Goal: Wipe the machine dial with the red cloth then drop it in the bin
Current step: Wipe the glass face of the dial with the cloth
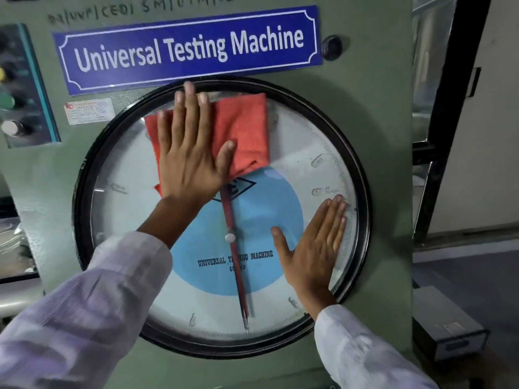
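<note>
Cloth: the folded red fabric cloth (241, 130) lies flat against the upper left of the glass, just under the blue "Universal Testing Machine" nameplate (188, 49).
Dial: the large round glass-fronted machine dial (196, 313), black-rimmed, with a white scale, a blue centre and a long red pointer (236, 265), is set in the grey-green metal panel (387, 136).
Left hand (188, 153): fingers straight and spread, palm pressing the cloth onto the glass.
Right hand (314, 242): flat and spread wide on the lower right of the glass, holding nothing, apparently bracing.
Step in hand: wiping; the cloth covers only the top left.
Doing it well: use even palm pressure and overlapping sweeps out to the rim, and lift the bracing hand so its patch gets wiped too.
Bin: not in view.
</note>
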